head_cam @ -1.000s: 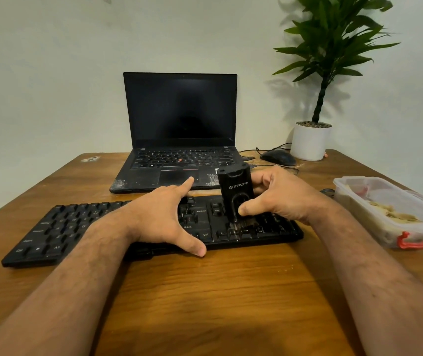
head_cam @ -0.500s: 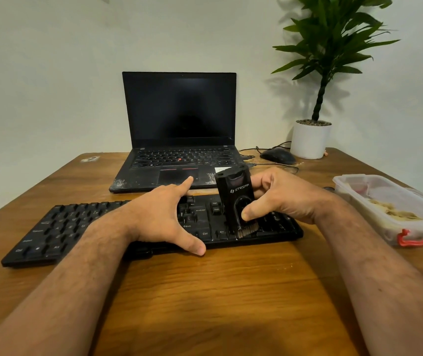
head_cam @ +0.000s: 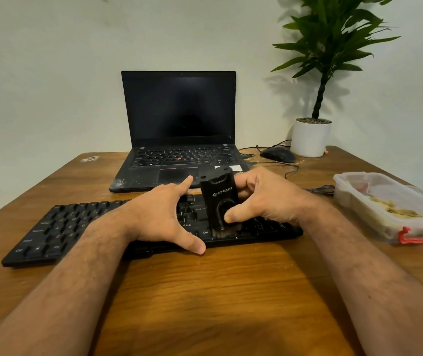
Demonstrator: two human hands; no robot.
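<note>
Wooden table [head_cam: 231, 291], pale wall behind. Black brush [head_cam: 219, 199] stands upright, long axis near vertical, bristles on the keyboard [head_cam: 64, 227] straight below the grip. Right hand [head_cam: 264, 199] clasps it, thumb in front, fingers behind. Left hand [head_cam: 159, 217], just left, spreads thumb and forefinger, bracing the keyboard. Next stroke likely follows the key rows.

A brown wooden table [head_cam: 231, 291] is seen. A long black keyboard [head_cam: 58, 227] is laid flat on it near the front. Behind the keyboard, an open black laptop [head_cam: 179, 129] is set, with its screen dark. A black mouse [head_cam: 278, 154] is placed to the right of the laptop, just beside a white plant pot [head_cam: 310, 137] at the back. A clear plastic box [head_cam: 359, 209] with 1 red clip is kept at the right edge
</note>
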